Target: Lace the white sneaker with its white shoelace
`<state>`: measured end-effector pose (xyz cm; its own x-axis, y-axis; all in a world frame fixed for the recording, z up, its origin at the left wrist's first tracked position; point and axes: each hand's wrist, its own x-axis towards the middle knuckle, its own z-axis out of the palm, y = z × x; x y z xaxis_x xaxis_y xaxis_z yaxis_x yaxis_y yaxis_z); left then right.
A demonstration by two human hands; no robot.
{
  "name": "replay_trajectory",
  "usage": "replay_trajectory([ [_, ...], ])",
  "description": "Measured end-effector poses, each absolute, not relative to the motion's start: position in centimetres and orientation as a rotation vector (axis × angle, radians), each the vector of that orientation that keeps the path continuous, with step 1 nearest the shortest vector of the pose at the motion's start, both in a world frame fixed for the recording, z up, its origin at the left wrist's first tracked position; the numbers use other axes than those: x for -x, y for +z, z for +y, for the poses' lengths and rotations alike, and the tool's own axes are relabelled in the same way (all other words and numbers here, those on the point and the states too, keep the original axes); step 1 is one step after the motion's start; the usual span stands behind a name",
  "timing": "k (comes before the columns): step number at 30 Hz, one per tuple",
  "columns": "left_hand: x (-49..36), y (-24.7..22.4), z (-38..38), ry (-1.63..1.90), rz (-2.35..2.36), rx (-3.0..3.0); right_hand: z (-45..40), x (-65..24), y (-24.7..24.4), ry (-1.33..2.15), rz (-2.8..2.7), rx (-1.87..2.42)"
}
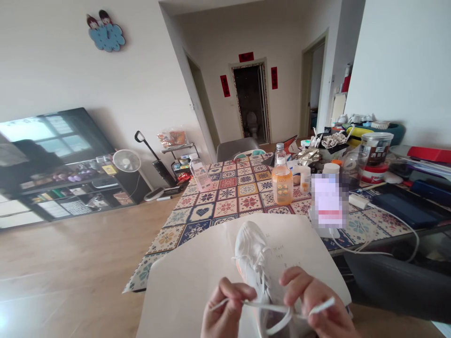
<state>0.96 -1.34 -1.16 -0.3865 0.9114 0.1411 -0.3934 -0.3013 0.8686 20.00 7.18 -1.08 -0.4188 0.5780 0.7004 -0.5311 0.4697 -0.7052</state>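
Note:
A white shoe (249,244) lies on a large white sheet (186,277), its toe pointing away from me. Above the shoe's opening, my left hand (229,307) pinches a white shoelace (264,306) between thumb and fingers. To the right, my right hand (313,300) has its fingers closed on the other part of the lace, with a lace end sticking out past the fingertips. Between the hands the lace is stretched across and a loop hangs down from it. The heel of the shoe is partly hidden at the bottom edge.
Beyond the sheet, a patterned tablecloth (225,192) holds an orange drink bottle (282,185), a clear bottle (200,173) and a blurred-out phone (328,202) with a white cable. Tubs, a tablet (410,204) and clutter crowd the right side. A chair (237,148) stands behind.

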Motion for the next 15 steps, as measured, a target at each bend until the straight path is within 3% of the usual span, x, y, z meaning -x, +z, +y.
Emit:
replay_trajectory([
  [5, 2.0, -0.5, -1.2, 1.893, 0.733, -0.561, 9.8, -20.7, -2.2, 1.825, -1.108, -0.020],
  [8, 4.2, -0.2, -1.7, 1.773, 0.807, -0.699, 11.8, -22.1, -3.1, 1.827, -1.292, 0.059],
  [12, 5.3, -0.4, -2.4, 1.362, 1.143, -0.981, 13.0, -23.3, -3.2, 1.850, -1.622, 0.098],
  [15, 4.4, -0.6, -2.0, 1.091, 1.417, -1.219, 12.5, -22.6, -2.1, 1.681, -1.928, 0.221],
])
